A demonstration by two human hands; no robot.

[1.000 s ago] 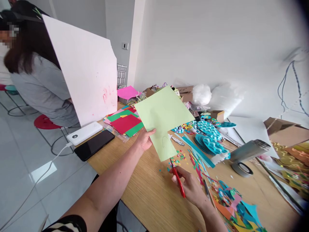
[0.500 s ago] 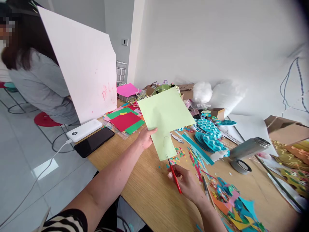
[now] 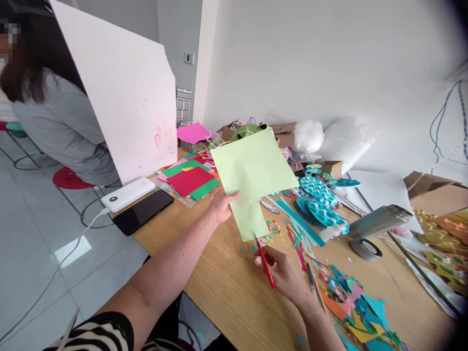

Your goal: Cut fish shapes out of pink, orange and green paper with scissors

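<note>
My left hand point(image 3: 221, 206) grips a pale green sheet of paper point(image 3: 256, 168) by its left edge, thumb on top. The sheet is held above the table, with a narrower strip at its lower end that carries a faint drawn outline. Red-handled scissors point(image 3: 266, 265) are in my right hand point(image 3: 281, 273), below the paper. Their blade tips reach the strip's bottom edge, near the drawn line. Small colourful paper bits point(image 3: 273, 229) lie on the table just beyond the strip.
Coloured paper sheets point(image 3: 192, 183), a black phone point(image 3: 143, 212) and a white power bank point(image 3: 127, 193) lie left. To the right are blue scalloped paper pieces point(image 3: 314, 209), a metal flask point(image 3: 380, 220), a tape roll point(image 3: 365, 248) and scraps point(image 3: 351, 302). A person point(image 3: 62, 117) sits behind a white board point(image 3: 124, 92).
The scissor tips have moved slightly up, further onto the green paper's strip from its bottom edge. The left hand keeps its hold, and the view has shifted slightly.
</note>
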